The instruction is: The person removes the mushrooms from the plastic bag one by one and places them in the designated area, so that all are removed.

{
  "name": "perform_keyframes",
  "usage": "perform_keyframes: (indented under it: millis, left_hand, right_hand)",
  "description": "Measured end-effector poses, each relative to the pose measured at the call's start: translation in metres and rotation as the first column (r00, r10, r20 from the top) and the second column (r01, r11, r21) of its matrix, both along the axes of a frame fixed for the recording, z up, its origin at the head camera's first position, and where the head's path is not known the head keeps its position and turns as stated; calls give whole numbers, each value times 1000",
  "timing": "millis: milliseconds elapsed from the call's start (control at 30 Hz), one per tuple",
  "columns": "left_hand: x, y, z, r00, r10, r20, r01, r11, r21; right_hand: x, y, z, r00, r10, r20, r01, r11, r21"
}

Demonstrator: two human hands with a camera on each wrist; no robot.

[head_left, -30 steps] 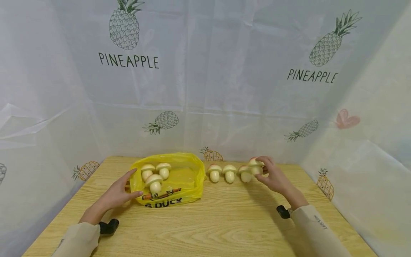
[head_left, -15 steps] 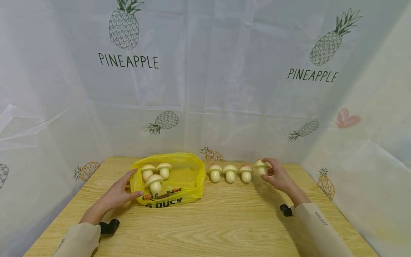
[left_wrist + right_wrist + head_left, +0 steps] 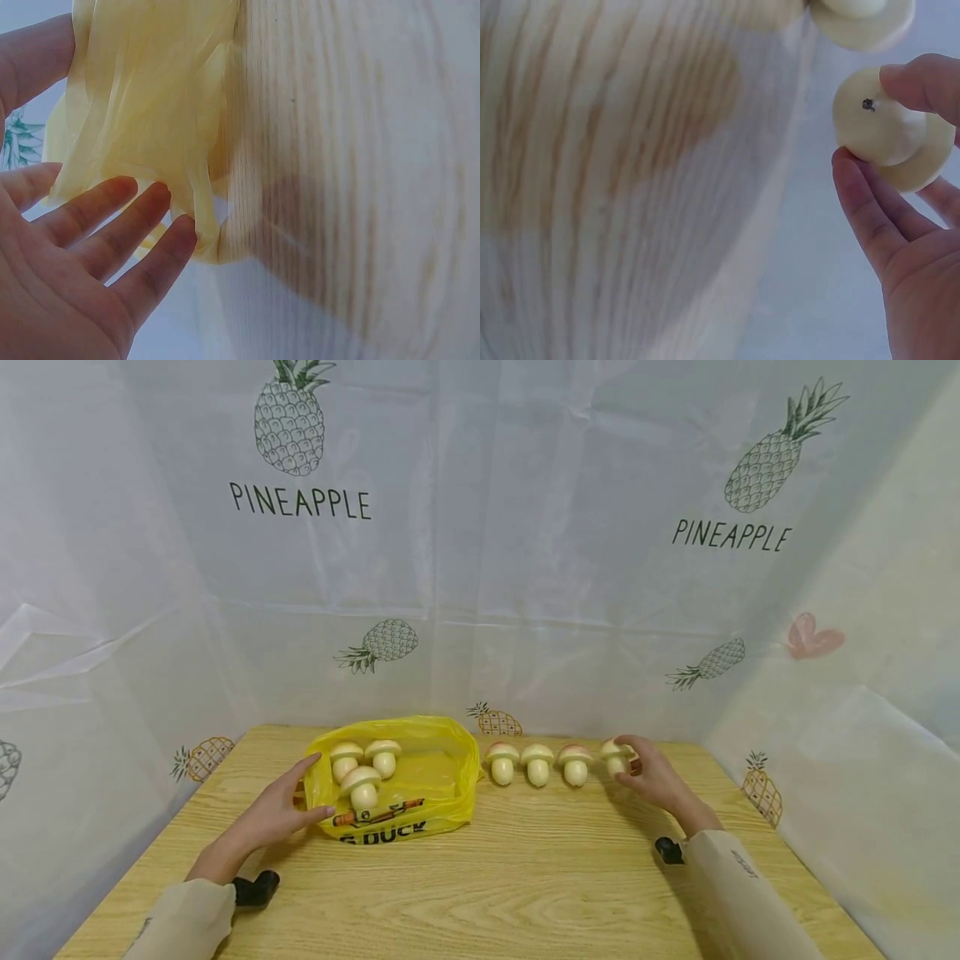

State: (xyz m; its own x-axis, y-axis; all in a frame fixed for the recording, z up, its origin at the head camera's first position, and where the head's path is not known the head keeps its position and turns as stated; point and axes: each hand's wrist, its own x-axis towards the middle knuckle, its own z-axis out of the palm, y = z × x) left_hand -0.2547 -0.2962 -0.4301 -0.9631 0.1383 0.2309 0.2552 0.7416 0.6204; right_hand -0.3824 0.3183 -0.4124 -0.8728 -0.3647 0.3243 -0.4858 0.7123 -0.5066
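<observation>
In the head view, my right hand [image 3: 660, 777] pinches a pale toy mushroom [image 3: 612, 760] between thumb and fingers, at the right end of a row. The right wrist view shows the held mushroom's rounded stem [image 3: 900, 139] with a small dark mark. Three more mushrooms, the middle one [image 3: 537, 766] among them, stand to its left. A yellow plastic bag [image 3: 461, 814] lies with its mouth spread, and three mushrooms are inside, one in front [image 3: 363, 792]. At the bag's left side rests my left hand [image 3: 270, 810], its straight fingers [image 3: 112, 240] touching the plastic.
Everything lies on a wood-grain table [image 3: 525, 877]. A white curtain with pineapple prints [image 3: 525, 668] hangs behind the table and along both sides. Black devices [image 3: 257, 889] are worn at the wrists.
My right hand has carried its mushroom rightward and down, away from the neighbouring mushroom, to the row's right end. The left hand and the bag have stayed put.
</observation>
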Motion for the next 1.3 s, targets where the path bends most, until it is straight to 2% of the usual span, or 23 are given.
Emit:
perform_keyframes:
  millis: [300,700,1300]
  left_hand:
    - [0,1,0,1000,5,8,-5,1000,-2]
    - [0,0,1,1000,-8,0,8,1000,-14]
    - [-1,-2,-1,1000,-10,9,10,1000,-8]
  right_hand:
    - [-11,3,-11,997,2,76,1,1000,-30]
    - [-17,2,-17,995,-14,95,13,1000,11]
    - [-16,0,-13,993,-21,117,16,999,50]
